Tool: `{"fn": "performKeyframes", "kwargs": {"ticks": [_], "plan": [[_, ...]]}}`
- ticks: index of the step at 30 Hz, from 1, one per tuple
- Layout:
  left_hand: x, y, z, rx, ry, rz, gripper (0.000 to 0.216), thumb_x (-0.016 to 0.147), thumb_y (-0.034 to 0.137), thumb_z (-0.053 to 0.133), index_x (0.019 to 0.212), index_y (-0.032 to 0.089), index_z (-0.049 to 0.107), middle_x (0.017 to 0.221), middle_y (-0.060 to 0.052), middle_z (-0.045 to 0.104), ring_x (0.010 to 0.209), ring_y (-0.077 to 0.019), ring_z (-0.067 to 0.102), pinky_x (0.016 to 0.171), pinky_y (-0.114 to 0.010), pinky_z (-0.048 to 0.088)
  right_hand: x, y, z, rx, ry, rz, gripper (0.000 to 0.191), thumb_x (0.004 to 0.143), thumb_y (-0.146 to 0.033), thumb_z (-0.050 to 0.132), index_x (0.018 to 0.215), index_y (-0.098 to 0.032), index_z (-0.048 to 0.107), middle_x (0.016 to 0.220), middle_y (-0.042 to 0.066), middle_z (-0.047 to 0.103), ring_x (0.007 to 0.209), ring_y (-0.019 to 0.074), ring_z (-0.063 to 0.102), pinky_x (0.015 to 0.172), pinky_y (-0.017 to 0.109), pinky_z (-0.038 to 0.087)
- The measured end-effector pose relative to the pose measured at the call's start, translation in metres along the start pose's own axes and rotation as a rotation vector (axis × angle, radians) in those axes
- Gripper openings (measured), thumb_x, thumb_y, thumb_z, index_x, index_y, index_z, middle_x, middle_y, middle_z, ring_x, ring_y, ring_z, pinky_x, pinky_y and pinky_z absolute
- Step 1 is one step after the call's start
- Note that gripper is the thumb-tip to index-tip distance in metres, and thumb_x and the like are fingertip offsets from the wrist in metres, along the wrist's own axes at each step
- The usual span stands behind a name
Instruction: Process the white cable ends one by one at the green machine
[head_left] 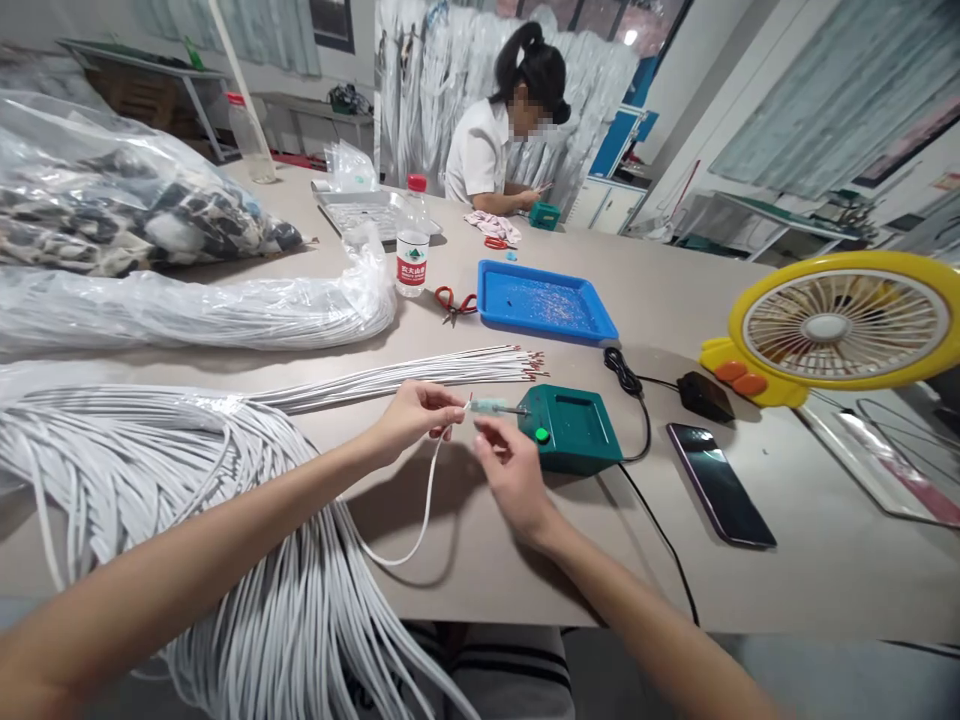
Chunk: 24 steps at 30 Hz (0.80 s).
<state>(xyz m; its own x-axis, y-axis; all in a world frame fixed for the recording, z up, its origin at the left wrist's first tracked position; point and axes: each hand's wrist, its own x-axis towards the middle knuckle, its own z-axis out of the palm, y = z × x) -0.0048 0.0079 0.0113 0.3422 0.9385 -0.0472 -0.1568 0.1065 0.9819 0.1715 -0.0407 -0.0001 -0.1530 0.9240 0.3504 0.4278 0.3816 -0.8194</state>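
Note:
My left hand [417, 412] pinches the end of a white cable [425, 512] that loops down over the table edge. My right hand [508, 470] pinches the same cable end from below, at a small pale green connector [489, 405] whose metal tips point at a green box device [571, 428] just to the right. A big bundle of white cables [187, 470] lies left of my arms. A row of cables with stripped red ends [480, 365] lies just beyond my hands.
A blue tray [546, 302], red snips [452, 300], a water bottle [412, 238], a phone [718, 483] and a yellow fan [840, 330] stand on the table. Plastic bags [112, 220] fill the left. Another person [499, 135] works at the far end.

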Motion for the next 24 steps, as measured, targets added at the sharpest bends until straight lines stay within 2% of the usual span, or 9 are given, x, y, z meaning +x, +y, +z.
{"fn": "performKeyframes", "kwargs": {"ticks": [3, 8, 13, 18, 24], "plan": [[-0.004, 0.002, 0.002, 0.016, -0.08, -0.05, 0.023, 0.067, 0.029, 0.076, 0.075, 0.009, 0.069, 0.062, -0.003, 0.065, 0.045, -0.0085, 0.056, 0.044, -0.018, 0.037, -0.005, 0.006, 0.012, 0.321, -0.109, 0.249, 0.032, 0.084, -0.038, 0.059, 0.107, -0.015, 0.062, 0.082, 0.005, 0.063, 0.065, 0.0127, 0.056, 0.05, 0.022, 0.045], [-0.007, 0.004, 0.005, 0.053, -0.163, -0.085, 0.023, 0.068, 0.031, 0.076, 0.072, 0.009, 0.07, 0.06, -0.004, 0.066, 0.046, -0.0099, 0.056, 0.046, -0.02, 0.04, 0.003, 0.009, 0.005, 0.593, -0.155, 0.319, 0.037, 0.075, -0.041, 0.07, 0.103, -0.017, 0.063, 0.077, 0.001, 0.058, 0.059, 0.0094, 0.05, 0.046, 0.02, 0.042], [-0.009, 0.002, 0.007, 0.06, -0.185, -0.083, 0.025, 0.068, 0.032, 0.077, 0.071, 0.009, 0.069, 0.06, -0.004, 0.065, 0.047, -0.0098, 0.056, 0.046, -0.02, 0.04, 0.003, 0.006, 0.001, 0.61, -0.092, 0.28, 0.026, 0.071, -0.033, 0.075, 0.089, -0.016, 0.066, 0.073, 0.0, 0.058, 0.06, 0.0087, 0.053, 0.053, 0.021, 0.045], [-0.018, 0.005, 0.017, 0.093, -0.185, -0.082, 0.027, 0.071, 0.033, 0.075, 0.072, 0.008, 0.068, 0.055, -0.001, 0.06, 0.046, -0.0094, 0.056, 0.046, -0.019, 0.04, 0.002, 0.001, 0.001, 0.647, -0.044, 0.276, 0.018, 0.071, -0.033, 0.075, 0.076, -0.017, 0.067, 0.07, 0.002, 0.065, 0.063, 0.0138, 0.061, 0.061, 0.026, 0.05], [-0.025, 0.007, 0.022, 0.03, -0.185, -0.111, 0.028, 0.07, 0.034, 0.076, 0.073, 0.008, 0.066, 0.062, -0.001, 0.062, 0.046, -0.0088, 0.057, 0.045, -0.018, 0.039, 0.003, -0.002, -0.005, 0.542, -0.037, 0.183, 0.02, 0.079, -0.034, 0.067, 0.068, -0.016, 0.066, 0.062, 0.001, 0.061, 0.058, 0.012, 0.055, 0.057, 0.025, 0.044]]}}
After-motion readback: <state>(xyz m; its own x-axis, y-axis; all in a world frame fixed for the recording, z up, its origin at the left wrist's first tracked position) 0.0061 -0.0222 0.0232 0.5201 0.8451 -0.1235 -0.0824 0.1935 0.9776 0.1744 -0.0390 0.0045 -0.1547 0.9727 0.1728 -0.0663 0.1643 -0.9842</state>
